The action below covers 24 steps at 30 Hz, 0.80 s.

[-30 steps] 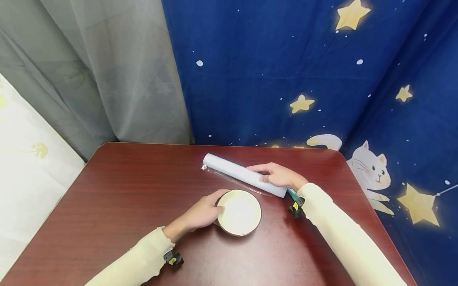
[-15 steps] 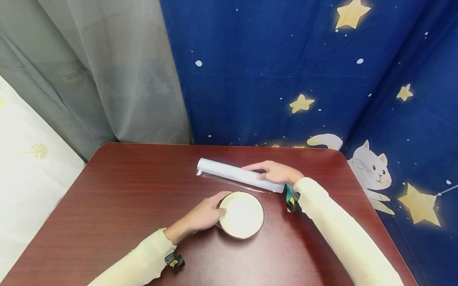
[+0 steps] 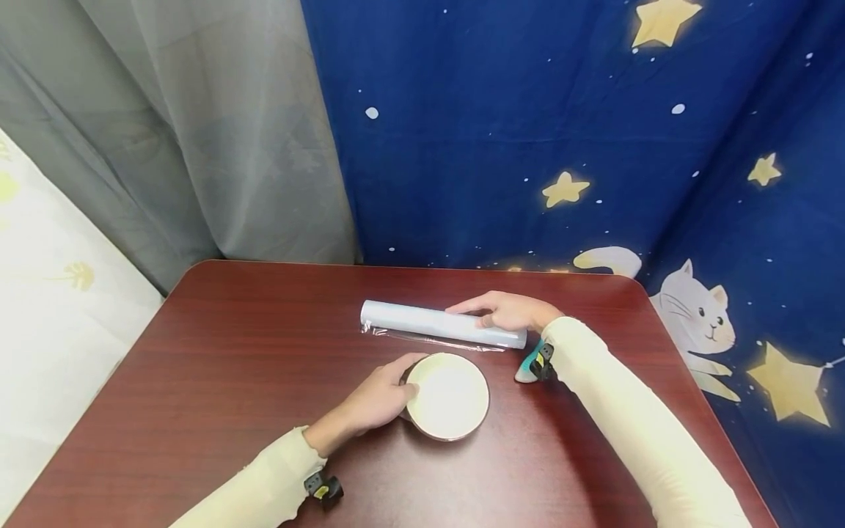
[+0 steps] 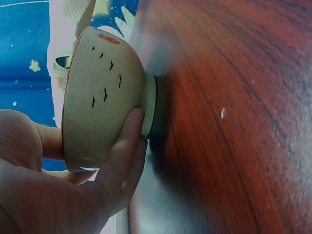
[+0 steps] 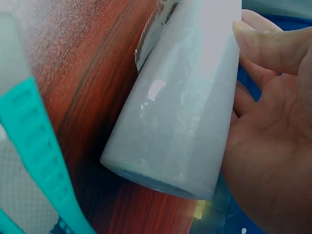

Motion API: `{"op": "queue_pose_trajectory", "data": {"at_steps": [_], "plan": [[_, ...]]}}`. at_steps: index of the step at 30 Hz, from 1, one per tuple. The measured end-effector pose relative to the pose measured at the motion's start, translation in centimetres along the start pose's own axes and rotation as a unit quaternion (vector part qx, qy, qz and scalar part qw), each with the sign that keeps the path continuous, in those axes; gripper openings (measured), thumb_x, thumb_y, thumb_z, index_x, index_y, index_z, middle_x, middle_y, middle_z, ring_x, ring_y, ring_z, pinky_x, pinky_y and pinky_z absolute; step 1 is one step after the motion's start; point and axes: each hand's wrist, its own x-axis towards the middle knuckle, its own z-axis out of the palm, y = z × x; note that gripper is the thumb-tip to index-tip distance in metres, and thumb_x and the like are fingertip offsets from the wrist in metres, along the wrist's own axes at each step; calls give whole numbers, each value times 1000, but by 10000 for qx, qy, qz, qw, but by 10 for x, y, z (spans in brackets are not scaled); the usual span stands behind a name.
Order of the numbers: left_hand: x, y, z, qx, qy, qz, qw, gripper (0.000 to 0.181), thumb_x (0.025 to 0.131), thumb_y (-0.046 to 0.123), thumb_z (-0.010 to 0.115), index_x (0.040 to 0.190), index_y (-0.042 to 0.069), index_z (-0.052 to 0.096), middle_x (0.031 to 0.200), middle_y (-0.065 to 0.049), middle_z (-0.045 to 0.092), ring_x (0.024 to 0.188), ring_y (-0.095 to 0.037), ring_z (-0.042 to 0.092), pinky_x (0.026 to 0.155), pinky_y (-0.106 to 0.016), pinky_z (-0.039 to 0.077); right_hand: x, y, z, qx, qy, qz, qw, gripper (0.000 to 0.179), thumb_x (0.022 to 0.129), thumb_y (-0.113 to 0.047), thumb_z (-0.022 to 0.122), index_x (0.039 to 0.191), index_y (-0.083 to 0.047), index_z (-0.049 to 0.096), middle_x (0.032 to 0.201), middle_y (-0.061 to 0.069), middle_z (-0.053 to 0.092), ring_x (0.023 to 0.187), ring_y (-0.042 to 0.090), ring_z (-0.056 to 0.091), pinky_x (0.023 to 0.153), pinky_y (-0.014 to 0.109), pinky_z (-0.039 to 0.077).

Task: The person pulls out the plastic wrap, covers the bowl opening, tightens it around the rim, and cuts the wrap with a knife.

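Observation:
My left hand [image 3: 381, 394] holds a cream bowl [image 3: 449, 396], thumb over the rim and fingers along its outer wall. In the left wrist view the bowl [image 4: 105, 92] shows small black bird-like marks and a red patch, its foot right at the table top. Behind the bowl, my right hand [image 3: 511, 312] grips a white roll of cling film [image 3: 409, 317] near its right end, thumb on the near side. A loose edge of clear film [image 3: 429, 339] hangs along the roll's front. The right wrist view shows the roll's open end [image 5: 156, 183] close up.
A teal and pale grey object [image 3: 528, 364] lies beneath the right wrist; its teal part [image 5: 36, 136] has a row of ridges. The reddish-brown table [image 3: 264, 352] ends at a grey curtain [image 3: 264, 147] and a blue star-patterned curtain [image 3: 462, 183].
The roll has swung from a steep slant to nearly level, its left end coming nearer and leftward. The bowl has shifted slightly right and nearer. More of the teal object shows.

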Motion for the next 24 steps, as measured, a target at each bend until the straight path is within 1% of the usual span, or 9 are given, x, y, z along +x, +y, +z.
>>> {"op": "queue_pose_trajectory", "data": {"at_steps": [4, 7, 11, 14, 20, 24], "plan": [[-2, 0, -4, -129, 104, -73, 9998, 53, 100, 2, 61, 153, 8, 62, 140, -12, 70, 115, -23, 64, 99, -41, 53, 2, -2, -1, 71, -65, -22, 10000, 60, 106, 1, 59, 159, -28, 62, 161, 4, 58, 152, 32, 48, 125, 61, 34], [-4, -1, -5, -181, 95, -91, 9997, 52, 101, 2, 60, 153, 8, 62, 140, -13, 70, 114, -23, 64, 97, -38, 54, 4, -3, -1, 97, -123, -65, 9999, 61, 105, 2, 60, 159, -27, 62, 161, 3, 59, 152, 32, 48, 125, 60, 34], [-4, -5, -3, -321, 26, -133, 9994, 52, 102, 1, 59, 154, 8, 61, 137, -15, 70, 106, -21, 67, 88, -34, 57, 8, -3, 0, 71, -211, -164, 9996, 62, 104, 3, 60, 159, -25, 62, 160, 3, 60, 152, 31, 48, 125, 58, 35], [-5, -6, -2, -373, 10, -142, 9992, 53, 101, 1, 59, 154, 8, 60, 133, -16, 71, 99, -20, 69, 82, -33, 58, 12, -3, 1, 62, -254, -206, 9994, 63, 103, 4, 60, 159, -25, 63, 160, 2, 60, 151, 30, 49, 125, 56, 36], [-6, -6, -2, -480, -47, -123, 9988, 53, 102, 2, 59, 155, 9, 59, 130, -16, 71, 93, -18, 70, 80, -32, 59, 15, -6, 1, 46, -300, -162, 9994, 63, 104, 4, 60, 158, -27, 63, 160, 1, 59, 152, 29, 48, 125, 56, 36], [-6, -6, -3, -496, -80, -134, 9986, 52, 103, 3, 59, 156, 9, 59, 134, -16, 70, 99, -19, 69, 83, -32, 58, 18, -7, 1, 30, -317, -177, 9993, 63, 104, 3, 59, 158, -29, 63, 160, 0, 60, 151, 29, 49, 124, 56, 37]]}}
